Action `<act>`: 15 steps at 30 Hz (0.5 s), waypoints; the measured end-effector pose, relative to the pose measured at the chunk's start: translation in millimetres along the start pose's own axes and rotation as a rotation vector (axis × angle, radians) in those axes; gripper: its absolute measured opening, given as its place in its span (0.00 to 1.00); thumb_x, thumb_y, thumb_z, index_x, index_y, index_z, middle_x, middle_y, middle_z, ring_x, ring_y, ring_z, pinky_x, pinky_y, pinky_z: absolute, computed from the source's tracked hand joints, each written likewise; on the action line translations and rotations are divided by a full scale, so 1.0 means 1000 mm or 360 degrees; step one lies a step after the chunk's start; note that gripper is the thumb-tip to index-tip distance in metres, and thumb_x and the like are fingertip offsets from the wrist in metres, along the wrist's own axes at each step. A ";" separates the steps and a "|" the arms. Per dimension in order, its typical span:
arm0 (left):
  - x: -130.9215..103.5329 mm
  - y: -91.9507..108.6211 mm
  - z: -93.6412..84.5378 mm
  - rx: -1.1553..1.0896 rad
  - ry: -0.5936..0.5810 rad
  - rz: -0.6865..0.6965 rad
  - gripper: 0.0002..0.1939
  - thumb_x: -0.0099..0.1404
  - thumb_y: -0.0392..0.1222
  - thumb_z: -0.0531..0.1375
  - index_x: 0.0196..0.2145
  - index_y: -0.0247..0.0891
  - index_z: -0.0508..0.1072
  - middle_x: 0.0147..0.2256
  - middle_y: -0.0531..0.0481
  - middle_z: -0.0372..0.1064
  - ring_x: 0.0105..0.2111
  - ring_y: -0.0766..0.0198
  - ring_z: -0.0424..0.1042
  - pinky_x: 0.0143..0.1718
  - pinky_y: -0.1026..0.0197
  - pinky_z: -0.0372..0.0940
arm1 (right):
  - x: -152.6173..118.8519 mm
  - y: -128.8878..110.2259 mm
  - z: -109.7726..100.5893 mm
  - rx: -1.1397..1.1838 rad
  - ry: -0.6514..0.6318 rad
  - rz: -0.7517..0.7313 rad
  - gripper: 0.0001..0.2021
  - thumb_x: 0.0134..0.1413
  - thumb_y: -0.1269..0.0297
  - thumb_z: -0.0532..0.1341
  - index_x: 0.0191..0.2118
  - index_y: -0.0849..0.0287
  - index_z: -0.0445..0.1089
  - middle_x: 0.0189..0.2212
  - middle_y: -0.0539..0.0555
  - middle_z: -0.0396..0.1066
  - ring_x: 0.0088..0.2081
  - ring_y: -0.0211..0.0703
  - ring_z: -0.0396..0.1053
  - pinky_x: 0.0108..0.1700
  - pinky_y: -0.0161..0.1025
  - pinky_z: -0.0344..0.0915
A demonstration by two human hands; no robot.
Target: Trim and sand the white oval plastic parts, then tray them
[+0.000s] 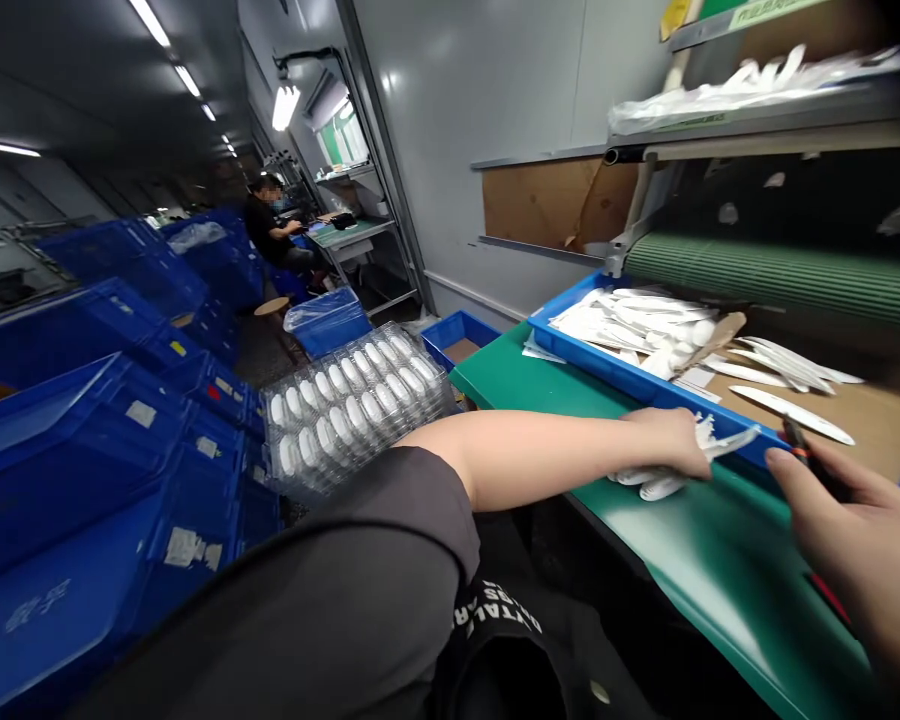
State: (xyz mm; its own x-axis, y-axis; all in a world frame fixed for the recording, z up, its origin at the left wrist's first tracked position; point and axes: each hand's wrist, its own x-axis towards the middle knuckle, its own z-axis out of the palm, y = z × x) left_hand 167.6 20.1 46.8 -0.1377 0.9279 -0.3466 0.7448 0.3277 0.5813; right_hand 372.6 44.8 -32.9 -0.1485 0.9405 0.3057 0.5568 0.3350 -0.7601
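My left hand (671,440) is closed, its fingers curled round a white plastic piece (735,441) whose thin end sticks out toward my right hand. Under and beside that hand, more white plastic pieces (661,487) lie at the green table edge. My right hand (862,540), slightly blurred, grips nippers (797,440) with a dark head and red on the handles. Most of the tool is hidden by the palm. Just beyond both hands, a blue tray (607,368) holds a heap of long white plastic pieces (637,325).
A green-topped table (517,370) carries the tray, with a green conveyor belt (780,275) behind it. To the left stand stacked clear blister trays (352,405) of white oval parts and many blue crates (67,440). A person (274,225) sits at a far bench.
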 end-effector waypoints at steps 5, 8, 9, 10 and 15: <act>-0.006 -0.048 -0.023 -0.0673 0.0063 0.0143 0.14 0.55 0.33 0.68 0.41 0.33 0.79 0.45 0.37 0.82 0.45 0.50 0.81 0.45 0.57 0.75 | -0.002 -0.041 0.002 0.0096 0.0039 0.0168 0.32 0.56 0.41 0.65 0.56 0.61 0.81 0.46 0.64 0.81 0.51 0.68 0.77 0.53 0.57 0.69; -0.003 -0.094 -0.047 -0.1142 0.0119 0.0093 0.19 0.61 0.37 0.64 0.50 0.32 0.73 0.43 0.36 0.81 0.40 0.49 0.82 0.41 0.50 0.78 | 0.004 -0.040 0.007 0.0119 0.0015 0.0161 0.30 0.56 0.43 0.65 0.56 0.60 0.81 0.48 0.59 0.81 0.52 0.61 0.77 0.56 0.50 0.70; -0.004 -0.111 -0.058 -0.1273 0.0149 0.0056 0.20 0.60 0.38 0.65 0.51 0.32 0.73 0.41 0.36 0.81 0.40 0.48 0.82 0.40 0.49 0.78 | 0.005 -0.038 0.007 0.0121 0.0014 0.0170 0.29 0.56 0.44 0.65 0.55 0.59 0.81 0.49 0.59 0.81 0.53 0.60 0.77 0.57 0.50 0.70; -0.006 -0.128 -0.070 -0.1393 0.0180 0.0022 0.21 0.60 0.38 0.65 0.51 0.32 0.72 0.41 0.36 0.81 0.40 0.47 0.82 0.40 0.49 0.78 | 0.006 -0.036 0.006 0.0116 -0.0003 0.0183 0.28 0.57 0.45 0.66 0.55 0.59 0.82 0.49 0.60 0.80 0.53 0.61 0.77 0.57 0.50 0.70; -0.040 -0.221 -0.144 -0.1720 0.0595 -0.0308 0.12 0.70 0.43 0.65 0.47 0.32 0.75 0.42 0.43 0.79 0.37 0.59 0.79 0.39 0.54 0.77 | 0.002 -0.017 -0.007 -0.0134 -0.0166 0.0108 0.23 0.58 0.45 0.69 0.54 0.50 0.82 0.45 0.61 0.81 0.41 0.61 0.79 0.40 0.49 0.71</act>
State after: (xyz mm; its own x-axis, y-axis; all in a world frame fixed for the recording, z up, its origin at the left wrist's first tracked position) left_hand -85.4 -64.1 38.8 -0.5070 0.7814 -0.3638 -0.2308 0.2836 0.9307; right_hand 368.5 40.3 -15.2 -0.1899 0.9632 0.1905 0.6344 0.2684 -0.7249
